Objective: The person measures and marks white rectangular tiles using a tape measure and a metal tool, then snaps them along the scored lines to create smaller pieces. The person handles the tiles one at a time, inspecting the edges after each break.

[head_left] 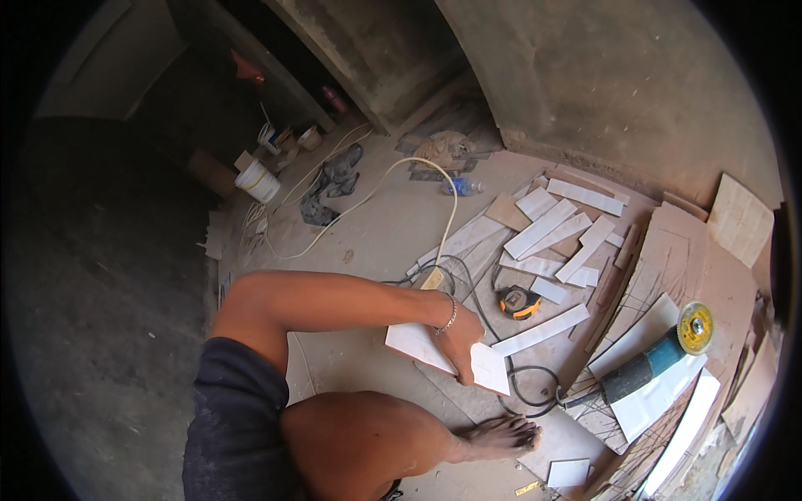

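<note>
My left hand (461,344), with a bracelet on its wrist, reaches across from the left. Its fingers are closed over a white tile piece (418,346) with a reddish edge, held low above the floor near my bare foot (501,436). My right hand is out of view. To the right, an angle grinder (643,367) with a yellow disc lies on white tile pieces, its disc turned upward. Beyond my hand sit a black and orange tape measure (519,302) and a narrow white tile strip (541,331).
Several cut tile strips (543,227) lie scattered before the wall. A dark cable (535,409) loops between my hand and the grinder. Farther off are a pale cord (401,171), a plastic bottle (462,186), dark cloth (332,185) and a white bucket (257,182).
</note>
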A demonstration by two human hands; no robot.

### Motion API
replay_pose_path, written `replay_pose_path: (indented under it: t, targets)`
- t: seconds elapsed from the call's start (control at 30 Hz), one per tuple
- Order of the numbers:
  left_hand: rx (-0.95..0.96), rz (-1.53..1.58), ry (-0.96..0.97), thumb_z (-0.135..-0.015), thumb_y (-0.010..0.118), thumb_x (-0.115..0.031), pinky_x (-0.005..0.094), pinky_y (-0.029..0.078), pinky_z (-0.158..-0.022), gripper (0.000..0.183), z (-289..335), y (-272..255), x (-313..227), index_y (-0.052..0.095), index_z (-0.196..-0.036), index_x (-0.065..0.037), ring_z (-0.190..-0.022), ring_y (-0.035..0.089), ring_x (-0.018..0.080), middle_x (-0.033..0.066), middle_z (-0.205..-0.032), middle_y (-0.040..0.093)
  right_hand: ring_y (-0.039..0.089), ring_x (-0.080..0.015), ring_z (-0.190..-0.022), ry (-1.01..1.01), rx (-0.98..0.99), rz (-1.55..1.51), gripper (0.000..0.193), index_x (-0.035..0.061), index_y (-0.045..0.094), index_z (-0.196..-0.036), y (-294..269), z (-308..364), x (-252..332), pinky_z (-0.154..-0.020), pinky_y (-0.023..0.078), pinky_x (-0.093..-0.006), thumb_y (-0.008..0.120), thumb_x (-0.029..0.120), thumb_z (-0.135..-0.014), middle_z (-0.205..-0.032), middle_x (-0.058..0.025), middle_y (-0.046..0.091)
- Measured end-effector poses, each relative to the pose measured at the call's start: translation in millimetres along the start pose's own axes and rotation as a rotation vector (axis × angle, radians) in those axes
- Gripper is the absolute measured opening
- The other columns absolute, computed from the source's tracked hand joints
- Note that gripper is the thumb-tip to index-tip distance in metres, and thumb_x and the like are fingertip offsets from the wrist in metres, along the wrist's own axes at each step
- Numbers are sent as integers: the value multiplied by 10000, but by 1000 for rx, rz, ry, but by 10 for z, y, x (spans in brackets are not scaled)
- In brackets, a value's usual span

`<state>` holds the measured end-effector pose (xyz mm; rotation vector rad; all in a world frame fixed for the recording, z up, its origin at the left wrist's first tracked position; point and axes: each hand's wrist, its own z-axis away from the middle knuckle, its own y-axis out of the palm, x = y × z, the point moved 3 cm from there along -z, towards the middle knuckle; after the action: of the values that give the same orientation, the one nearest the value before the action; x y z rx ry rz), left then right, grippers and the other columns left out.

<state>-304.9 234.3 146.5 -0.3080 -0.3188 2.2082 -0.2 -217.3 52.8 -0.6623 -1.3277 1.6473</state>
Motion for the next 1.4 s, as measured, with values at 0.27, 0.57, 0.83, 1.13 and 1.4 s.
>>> replay_pose_path:
  t: [0.27, 0.57, 0.83, 1.13, 1.4]
  targets:
    - [125, 826, 115, -810, 550, -831, 460, 597, -796, 940, -244, -108, -713, 636, -1088, 63, -836, 676, 347, 223, -1025, 621, 717, -373, -856, -155, -425, -147, 469, -1, 623, -1335, -120, 60, 440, -733, 559, -455, 706, 306, -992, -957, -224, 713]
    - [628, 1621, 71, -801, 590, -785, 688, 518, -1005, 944, -596, -248, -2125, 406, -1264, 16, -964, 616, 428, 191, -1090, 454, 721, -321, -986, -702, -105, -912, 893, -66, 618, -1329, -809, 444, 1202, -849, 578, -398, 1015, 368, -658, -1101, -216, 712]
    - [772, 1484, 334, -855, 346, -798, 451, 568, -967, 934, -413, -217, -3315, 652, -1285, -27, -1066, 707, 361, 236, -1140, 697, 756, -263, -844, -541, -730, -729, 407, -43, 724, -1180, -1068, 863, 745, -707, 587, -305, 851, 36, -802, -1011, -200, 755]
    - [1061, 1266, 560, -933, 261, -798, 509, 494, -1105, 961, -222, -72, -3970, 589, -1336, 11, -1243, 674, 394, 309, -1328, 644, 693, -150, -937, -37, -972, -1072, 163, -77, 731, -1151, -1256, 1179, 116, -858, 523, -293, 679, 30, -1039, -1024, -112, 773]
    - [48, 817, 1020, -980, 686, -377, 369, 567, -933, 376, -335, 149, -4027, 608, -1086, -24, -1010, 720, 229, 135, -1055, 721, 546, -78, -745, 74, -1057, -990, 192, -51, 710, -991, -1624, 1445, -461, -669, 419, -250, 713, 134, -1040, -814, -13, 667]
